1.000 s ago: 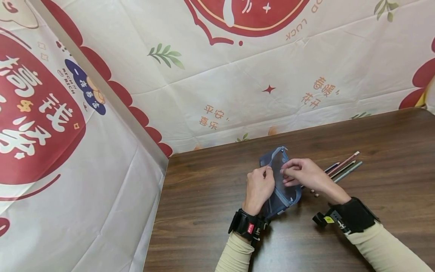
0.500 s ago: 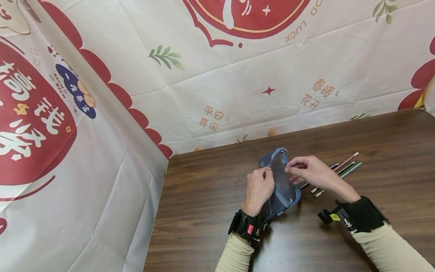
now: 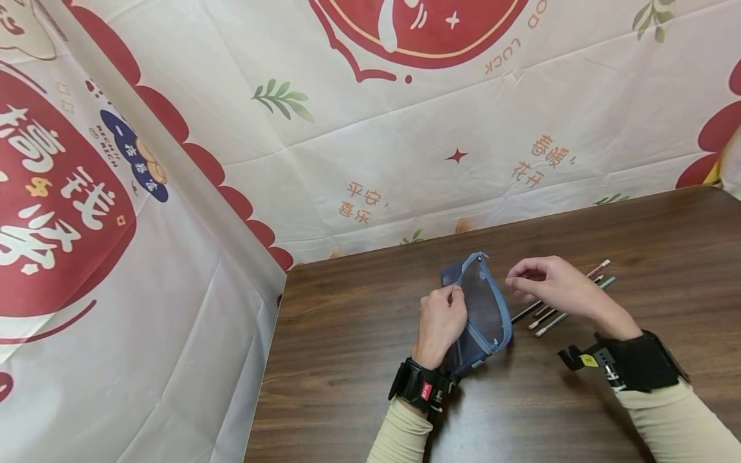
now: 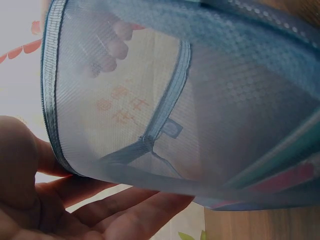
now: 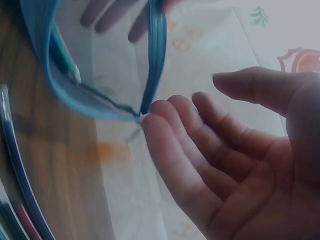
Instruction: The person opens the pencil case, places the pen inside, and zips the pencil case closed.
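Note:
A blue mesh pencil case [image 3: 486, 302] stands on the table with its zipper mouth gaping toward the right. My left hand [image 3: 442, 321] pinches its near left edge between thumb and fingers. Through the mesh in the left wrist view, a green and a pink pencil [image 4: 285, 177] show inside. My right hand [image 3: 552, 286] hovers just right of the opening, fingers loosely bent and holding nothing; the right wrist view shows a gap between its thumb and fingers. Beneath that hand lie several pencils [image 3: 550, 325], partly hidden by it.
The brown wooden table [image 3: 336, 360] runs up to a white printed cloth [image 3: 359, 135] hanging at the back. Another printed cloth [image 3: 191, 334] hangs along the left side. Both wrists carry black camera straps [image 3: 642, 360].
My right hand has drawn out of the pencil case's mouth and moved right, over the loose pencils. The left hand keeps its grip on the case in the same place.

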Available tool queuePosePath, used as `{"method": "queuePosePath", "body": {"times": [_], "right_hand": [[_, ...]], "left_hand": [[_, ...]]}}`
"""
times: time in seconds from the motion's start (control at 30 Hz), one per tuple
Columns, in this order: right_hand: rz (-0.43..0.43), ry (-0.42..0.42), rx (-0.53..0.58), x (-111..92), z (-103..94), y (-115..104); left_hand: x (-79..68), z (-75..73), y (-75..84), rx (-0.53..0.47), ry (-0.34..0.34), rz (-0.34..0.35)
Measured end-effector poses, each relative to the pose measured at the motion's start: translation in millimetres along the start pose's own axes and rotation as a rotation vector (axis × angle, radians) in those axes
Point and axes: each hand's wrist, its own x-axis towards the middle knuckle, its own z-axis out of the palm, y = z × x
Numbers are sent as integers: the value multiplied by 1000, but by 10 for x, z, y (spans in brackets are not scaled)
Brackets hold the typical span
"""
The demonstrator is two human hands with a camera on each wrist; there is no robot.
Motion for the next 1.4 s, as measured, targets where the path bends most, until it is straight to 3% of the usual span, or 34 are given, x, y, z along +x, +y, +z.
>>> {"method": "queuePosePath", "body": {"times": [0.3,0.53,1.1,1.4], "right_hand": [[-27,105,-226,-64,-166,127],[-59,105,-326,-82,-246,222],[-2,45,-374,-113,-398,373],[55,-4,-346,-109,-416,447]], "left_hand": [[-1,6,-12,2,1,-7],[9,7,-11,19,12,-7],[7,7,-2,16,-5,-40],[11,24,-16,15,-13,2]]}}
